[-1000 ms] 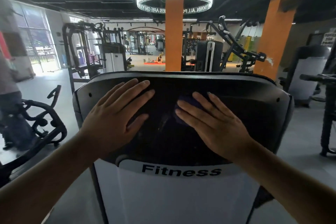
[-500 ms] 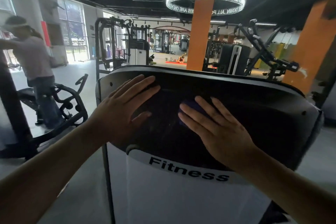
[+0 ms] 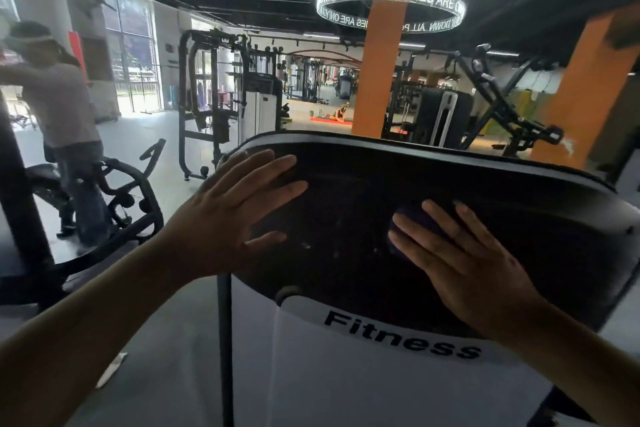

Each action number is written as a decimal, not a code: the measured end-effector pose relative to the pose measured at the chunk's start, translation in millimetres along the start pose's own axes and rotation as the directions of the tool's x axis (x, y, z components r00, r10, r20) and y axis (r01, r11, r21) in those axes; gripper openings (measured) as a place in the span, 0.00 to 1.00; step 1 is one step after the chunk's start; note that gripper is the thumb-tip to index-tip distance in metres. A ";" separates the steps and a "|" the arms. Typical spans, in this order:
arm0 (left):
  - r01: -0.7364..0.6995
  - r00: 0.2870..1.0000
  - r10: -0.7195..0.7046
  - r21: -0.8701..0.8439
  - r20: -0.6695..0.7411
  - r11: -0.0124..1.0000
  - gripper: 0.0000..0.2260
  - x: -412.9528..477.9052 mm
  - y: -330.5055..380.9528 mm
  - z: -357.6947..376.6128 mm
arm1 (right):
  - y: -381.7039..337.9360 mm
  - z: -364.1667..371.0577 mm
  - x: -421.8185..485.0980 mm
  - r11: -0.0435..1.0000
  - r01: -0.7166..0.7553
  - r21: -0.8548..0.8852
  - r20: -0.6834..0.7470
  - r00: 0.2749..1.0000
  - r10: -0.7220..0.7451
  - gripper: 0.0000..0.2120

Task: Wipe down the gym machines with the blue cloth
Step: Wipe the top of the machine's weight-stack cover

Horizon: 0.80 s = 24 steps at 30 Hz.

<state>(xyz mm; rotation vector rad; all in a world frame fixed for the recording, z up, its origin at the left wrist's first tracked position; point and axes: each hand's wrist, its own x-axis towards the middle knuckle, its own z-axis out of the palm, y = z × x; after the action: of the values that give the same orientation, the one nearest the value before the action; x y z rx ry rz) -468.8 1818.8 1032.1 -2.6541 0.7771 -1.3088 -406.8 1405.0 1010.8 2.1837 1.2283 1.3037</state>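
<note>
A gym machine's weight-stack cover fills the middle of the head view: a glossy black upper panel (image 3: 363, 218) above a white lower part marked "Fitness" (image 3: 346, 385). My right hand (image 3: 460, 260) lies flat on the black panel with straight fingers, pressing the blue cloth (image 3: 414, 218) against it; only a dark blue patch shows between and beyond the fingers. My left hand (image 3: 228, 215) rests flat with spread fingers on the panel's upper left corner.
A person (image 3: 65, 114) stands at the left beside a black exercise machine (image 3: 114, 204). Racks and cable machines (image 3: 214, 100) stand behind, with orange pillars (image 3: 377, 73) and another machine (image 3: 502, 107) at the back right. Grey floor lies at the left.
The view has swung left, so the machine sits further right in frame and the person at the left appears. My right hand with the cloth has slid slightly right on the panel.
</note>
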 end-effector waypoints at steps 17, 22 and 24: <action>0.042 0.998 -0.053 -0.267 -0.036 0.963 0.46 -12.2 -60.5 39.6 | -75.4 3.9 105.8 0.994 0.092 -0.061 0.152 0.985 -0.082 0.35; 0.044 0.998 -0.055 -0.318 -0.026 0.947 0.46 -15.7 -60.3 45.1 | -75.2 2.2 77.3 0.986 -0.087 -0.140 0.077 0.992 0.099 0.33; 0.031 0.998 -0.046 -0.338 -0.036 0.941 0.46 -15.3 -60.8 45.0 | -102.3 10.1 112.0 0.991 -0.082 -0.108 0.095 0.991 0.092 0.33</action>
<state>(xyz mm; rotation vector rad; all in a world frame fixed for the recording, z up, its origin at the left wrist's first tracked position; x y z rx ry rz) -417.7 1872.3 1010.2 -2.9206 1.0473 -1.3539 -426.6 1555.6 1003.4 2.2207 1.0151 1.2457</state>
